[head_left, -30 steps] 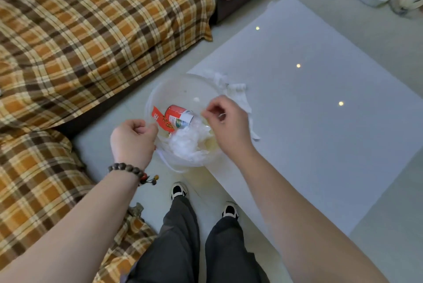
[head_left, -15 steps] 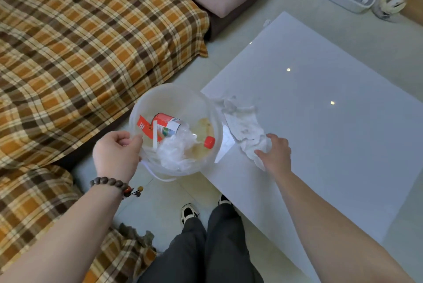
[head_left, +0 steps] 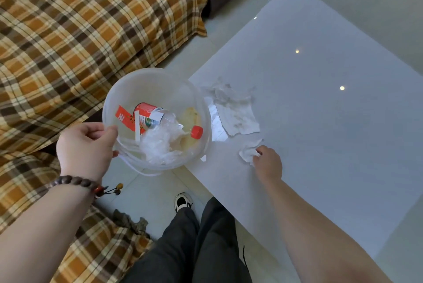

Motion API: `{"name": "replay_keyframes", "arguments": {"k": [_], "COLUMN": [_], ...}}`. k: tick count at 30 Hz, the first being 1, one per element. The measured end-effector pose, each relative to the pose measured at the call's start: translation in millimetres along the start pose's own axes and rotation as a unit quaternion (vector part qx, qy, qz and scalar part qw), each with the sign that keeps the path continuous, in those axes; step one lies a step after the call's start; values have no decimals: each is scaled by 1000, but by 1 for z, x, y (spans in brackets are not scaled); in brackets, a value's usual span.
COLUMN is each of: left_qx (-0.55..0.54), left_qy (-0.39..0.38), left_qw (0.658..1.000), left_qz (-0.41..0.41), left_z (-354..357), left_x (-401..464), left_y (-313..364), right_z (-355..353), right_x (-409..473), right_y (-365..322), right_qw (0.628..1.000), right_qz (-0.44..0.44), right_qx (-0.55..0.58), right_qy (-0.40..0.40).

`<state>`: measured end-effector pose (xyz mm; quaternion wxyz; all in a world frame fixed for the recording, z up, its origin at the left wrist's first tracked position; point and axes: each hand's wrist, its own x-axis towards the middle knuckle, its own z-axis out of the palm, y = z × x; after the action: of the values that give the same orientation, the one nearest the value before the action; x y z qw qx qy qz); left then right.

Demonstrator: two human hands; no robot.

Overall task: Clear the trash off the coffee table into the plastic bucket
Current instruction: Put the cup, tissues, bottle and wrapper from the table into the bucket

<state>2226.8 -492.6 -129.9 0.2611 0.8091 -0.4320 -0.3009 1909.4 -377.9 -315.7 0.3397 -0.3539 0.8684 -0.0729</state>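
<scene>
White bench [head_left: 332,145]: our right hand [head_left: 267,163] pinches a tissue wad [head_left: 247,153] near its edge; our left hand [head_left: 84,145] grips the bucket [head_left: 158,81] holding a bottle [head_left: 160,118], wrappers.

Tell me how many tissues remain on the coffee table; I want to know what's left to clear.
2. A flat, stained tissue lies beside the plastic bucket. A small crumpled tissue lies nearer the person, under the right hand fingertips. None seem hidden.
</scene>
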Motion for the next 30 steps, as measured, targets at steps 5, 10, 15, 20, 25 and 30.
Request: {"name": "replay_keyframes", "arguments": {"k": [5,10,15,20,25,30], "left_qx": [6,-3,-24,-48,-48,-52], "left_qy": [-21,-41,-57,-60,-45,3], "left_qw": [1000,999,998,997,997,996], "left_qz": [7,8,7,-11,-44,-71], "left_z": [0,-1,-2,-8,-22,-39], "left_x": [-14,-29,-41,-40,-25,-8], "left_y": [20,37,45,43,31,14], "right_z": [-54,-102,-97,-86,-104,-93], "right_x": [-37,-69,-91,-91,-55,28], "right_y": [-33,-122,-190,-198,-182,-149], "right_qw": [983,935,929,924,925,973], "right_qz": [-55,-205,-330,-365,-323,-214], "right_qx": [157,261,166,95,188,40], "right_qy": [79,126,27,-59,61,80]}}
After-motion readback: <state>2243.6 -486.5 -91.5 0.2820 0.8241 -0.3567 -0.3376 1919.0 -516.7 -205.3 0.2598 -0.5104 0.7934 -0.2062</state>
